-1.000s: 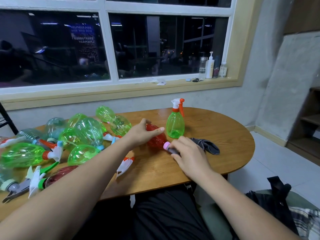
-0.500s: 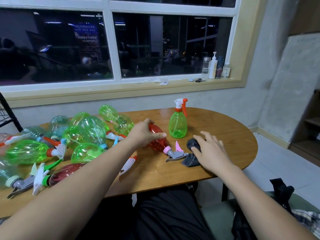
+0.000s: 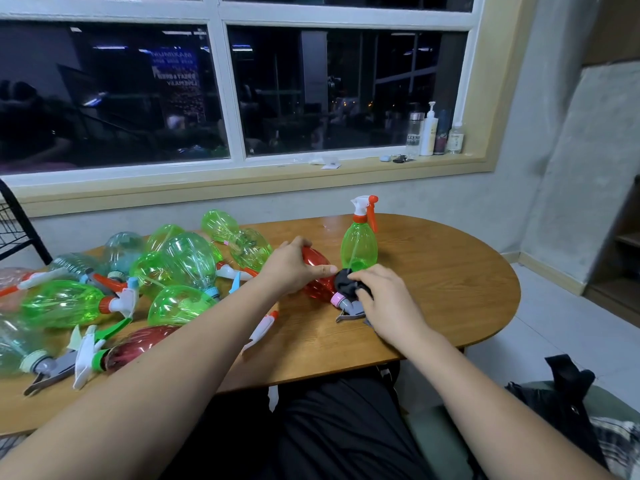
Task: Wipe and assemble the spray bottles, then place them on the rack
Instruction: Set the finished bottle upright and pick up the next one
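Red translucent plastic spray bottle (image 3: 320, 287): it lies on its side near the middle of the oval wood-grain table (image 3: 433, 271), base away from the person, neck toward them. It is smooth, glossy and egg-shaped, with a pink collar (image 3: 336, 299) and a grey trigger head (image 3: 349, 311) fitted at the neck.

The hands are close together, both on this bottle. The left hand (image 3: 294, 268) is clamped over the body, fingers curled across the top and thumb laid along the near side. The right hand (image 3: 388, 299) has its fingers bent round a bunched dark soft cloth (image 3: 346, 284), which it presses against the bottle's shoulder just above the collar.

To the near left, a loose white trigger head with an orange tip (image 3: 263, 327) lies flat. Beyond it is a heap of translucent green bottles (image 3: 187, 261), tipped over, some capped.

Just behind the red bottle, one green bottle with a white and orange sprayer (image 3: 358, 249) stands upright.

Farthest off, several small containers (image 3: 429, 133) stand on the window sill.
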Demonstrator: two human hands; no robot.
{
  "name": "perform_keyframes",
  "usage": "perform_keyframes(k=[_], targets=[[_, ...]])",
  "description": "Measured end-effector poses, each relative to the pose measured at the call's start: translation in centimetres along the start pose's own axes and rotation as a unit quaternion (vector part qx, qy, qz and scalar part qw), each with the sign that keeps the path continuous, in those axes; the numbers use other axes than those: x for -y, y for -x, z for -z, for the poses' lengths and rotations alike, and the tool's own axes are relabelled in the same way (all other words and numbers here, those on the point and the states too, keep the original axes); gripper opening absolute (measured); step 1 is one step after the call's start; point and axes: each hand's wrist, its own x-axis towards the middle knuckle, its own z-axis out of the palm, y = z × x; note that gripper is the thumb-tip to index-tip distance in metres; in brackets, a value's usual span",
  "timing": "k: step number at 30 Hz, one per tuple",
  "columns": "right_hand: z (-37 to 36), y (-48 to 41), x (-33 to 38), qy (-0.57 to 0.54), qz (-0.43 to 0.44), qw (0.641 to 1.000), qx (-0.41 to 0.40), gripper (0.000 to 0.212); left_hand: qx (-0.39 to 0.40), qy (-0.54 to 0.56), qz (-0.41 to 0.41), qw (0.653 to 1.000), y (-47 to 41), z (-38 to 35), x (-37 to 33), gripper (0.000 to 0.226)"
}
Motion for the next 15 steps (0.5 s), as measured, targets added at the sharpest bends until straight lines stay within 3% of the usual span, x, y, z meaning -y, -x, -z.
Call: perform_keyframes(k=[4,9,15], targets=[[-0.7,0.6,-0.2,0.045,-0.025,0.999,-0.009,0.034,0.006,0.001,0.000,1.000,0.0,0.1,-0.1,0.101],[-0.4,3.1,0.1,0.074,0.022,0.996,-0.045,0.024,0.006,0.001,-0.001,1.000,0.1,0.2,-0.1,0.101],[-0.9,2.9,0.8,0.017,0.084,0.996,-0.036,0.028,0.012,-0.008,0.003,1.000,0.0,0.2,-0.3,0.102]])
